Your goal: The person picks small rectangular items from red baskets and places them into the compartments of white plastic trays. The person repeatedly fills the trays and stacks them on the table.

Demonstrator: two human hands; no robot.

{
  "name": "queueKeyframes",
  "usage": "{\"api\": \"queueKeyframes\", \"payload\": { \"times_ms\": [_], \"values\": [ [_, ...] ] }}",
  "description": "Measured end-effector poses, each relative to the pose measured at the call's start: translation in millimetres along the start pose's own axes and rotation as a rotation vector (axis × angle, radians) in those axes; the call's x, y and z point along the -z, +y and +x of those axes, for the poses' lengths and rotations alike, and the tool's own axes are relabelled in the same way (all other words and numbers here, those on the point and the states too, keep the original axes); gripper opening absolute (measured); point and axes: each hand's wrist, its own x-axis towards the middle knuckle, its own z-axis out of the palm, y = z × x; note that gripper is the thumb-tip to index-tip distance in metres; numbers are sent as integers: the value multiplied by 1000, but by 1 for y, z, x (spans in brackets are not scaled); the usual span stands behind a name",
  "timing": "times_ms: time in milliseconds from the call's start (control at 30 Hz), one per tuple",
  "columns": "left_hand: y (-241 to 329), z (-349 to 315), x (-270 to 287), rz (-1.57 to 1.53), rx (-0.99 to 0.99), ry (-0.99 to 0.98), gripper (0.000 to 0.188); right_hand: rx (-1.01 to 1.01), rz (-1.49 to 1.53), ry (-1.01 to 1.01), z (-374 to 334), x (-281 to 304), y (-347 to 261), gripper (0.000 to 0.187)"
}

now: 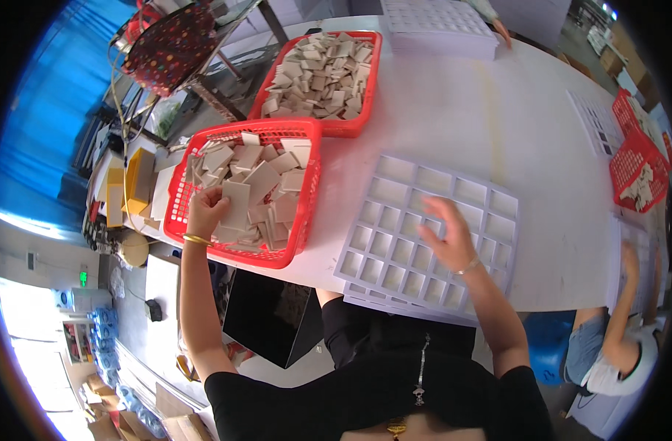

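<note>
Left of the compartmented white tray (395,192), the left hand (206,213) is pinching a pale tile (236,207) over a tile-filled red basket (306,213); over the tray, the right hand (451,239) is spreading its fingers loosely — whether touching, one cannot tell.

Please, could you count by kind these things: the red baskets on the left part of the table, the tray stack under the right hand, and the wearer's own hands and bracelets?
Red baskets: 2
Tray stack: 1
Left hand and right hand: 2
Bracelets: 2
Total: 7
</note>
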Motion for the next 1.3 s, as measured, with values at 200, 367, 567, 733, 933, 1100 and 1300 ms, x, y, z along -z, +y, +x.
{"api": "queueKeyframes", "payload": {
  "times_ms": [200, 367, 567, 733, 933, 1100, 1300],
  "values": [
    [91, -11, -121, -188, -147, -325, 23, -10, 321, -84, 40, -16, -48, 64],
    [107, 15, -224, -110, -331, -468, 23, -16, 128, 145, 43, 18, -20, 29],
    [75, 46, -329, 237, -483, -519, 19, -311, 212, 485, 0, 97, 44, 21],
    [49, 81, -380, 303, -512, -590, 13, -503, 314, 656, -30, 126, 56, 19],
    [45, 80, -407, 551, -642, -486, 11, -534, 337, 658, -46, 127, 78, 16],
    [52, 63, -391, 671, -695, -192, 17, -442, 506, 591, -25, 113, 76, 16],
    [14, 54, -372, 563, -436, -413, 20, -379, 335, 653, 14, 62, 119, 20]
  ]
}}
